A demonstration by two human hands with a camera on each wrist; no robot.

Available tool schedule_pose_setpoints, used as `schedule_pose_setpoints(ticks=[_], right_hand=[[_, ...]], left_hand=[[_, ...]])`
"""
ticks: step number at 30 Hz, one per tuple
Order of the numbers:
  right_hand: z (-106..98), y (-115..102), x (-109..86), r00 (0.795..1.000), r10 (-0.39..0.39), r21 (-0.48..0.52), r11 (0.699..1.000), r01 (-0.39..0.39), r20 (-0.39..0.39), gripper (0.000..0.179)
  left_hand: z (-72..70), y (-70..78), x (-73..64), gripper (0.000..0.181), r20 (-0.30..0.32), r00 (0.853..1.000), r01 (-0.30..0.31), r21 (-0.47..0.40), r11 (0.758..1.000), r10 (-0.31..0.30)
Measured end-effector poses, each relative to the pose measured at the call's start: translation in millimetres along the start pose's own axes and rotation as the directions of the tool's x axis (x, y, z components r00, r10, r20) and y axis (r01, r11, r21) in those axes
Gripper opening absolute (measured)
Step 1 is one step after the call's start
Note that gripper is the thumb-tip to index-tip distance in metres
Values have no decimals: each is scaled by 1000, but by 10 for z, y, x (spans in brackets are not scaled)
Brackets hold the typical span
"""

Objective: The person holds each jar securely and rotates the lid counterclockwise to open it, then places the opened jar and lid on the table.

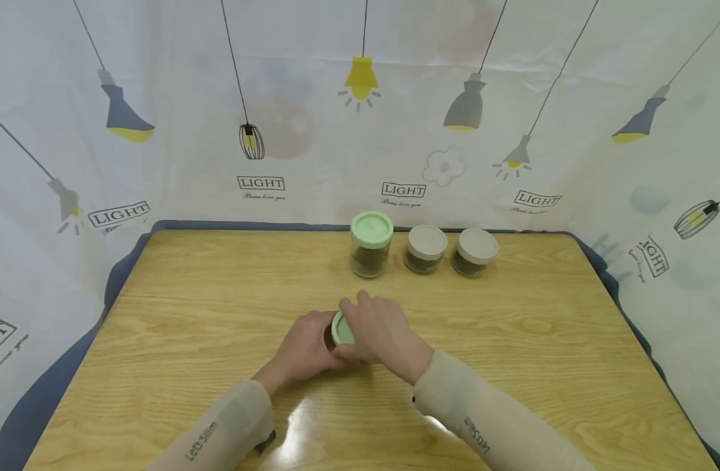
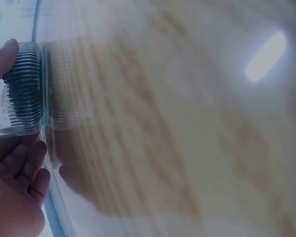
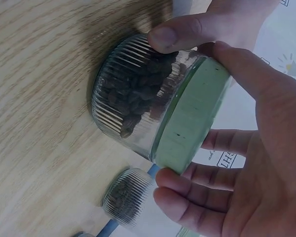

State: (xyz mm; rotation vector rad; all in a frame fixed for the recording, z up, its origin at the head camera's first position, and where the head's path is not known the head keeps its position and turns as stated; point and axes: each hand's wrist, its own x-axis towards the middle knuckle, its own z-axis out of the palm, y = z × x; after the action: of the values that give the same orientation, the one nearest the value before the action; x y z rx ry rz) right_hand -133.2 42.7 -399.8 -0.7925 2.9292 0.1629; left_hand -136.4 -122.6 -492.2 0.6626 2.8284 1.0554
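A small ribbed glass jar [image 3: 133, 94] with dark, lumpy pieces inside stands on the table, between both hands. My left hand [image 1: 307, 347] grips the glass body, its thumb pressed against the ribbed side in the right wrist view. From the other side my right hand [image 1: 383, 330] holds the pale green lid [image 3: 192, 113] by its rim, thumb and fingers curled about it. The lid sits on the jar's mouth; whether it is loose cannot be told. In the left wrist view the jar [image 2: 22, 94] shows at the left edge, within the fingers.
Beyond the hands, a taller jar with a green lid [image 1: 371, 243] stands near the table's back edge. To its right are two shorter jars with whitish lids, one nearer [image 1: 425, 243] and one farther right [image 1: 476, 247]. A lamp-printed cloth [image 1: 313, 131] surrounds the wooden table [image 1: 218, 281].
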Motion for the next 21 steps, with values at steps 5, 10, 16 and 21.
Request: schedule_pose_setpoints(ticks=[5, 10, 16, 21], right_hand=[[7, 18, -3, 999, -30, -12, 999, 30, -21, 65], [-9, 60, -3, 996, -89, 7, 996, 89, -21, 63], [-23, 115, -19, 983, -180, 28, 983, 182, -46, 65], [-29, 148, -21, 975, -216, 36, 975, 218, -46, 65]], left_hand=[[-3, -1, -4, 59, 3, 1000, 5, -5, 1000, -5], [-10, -1, -8, 61, 1, 1000, -9, 0, 1000, 9], [-16, 8, -16, 68, 24, 999, 20, 13, 1000, -21], [-17, 25, -20, 69, 19, 999, 40, 21, 999, -40]])
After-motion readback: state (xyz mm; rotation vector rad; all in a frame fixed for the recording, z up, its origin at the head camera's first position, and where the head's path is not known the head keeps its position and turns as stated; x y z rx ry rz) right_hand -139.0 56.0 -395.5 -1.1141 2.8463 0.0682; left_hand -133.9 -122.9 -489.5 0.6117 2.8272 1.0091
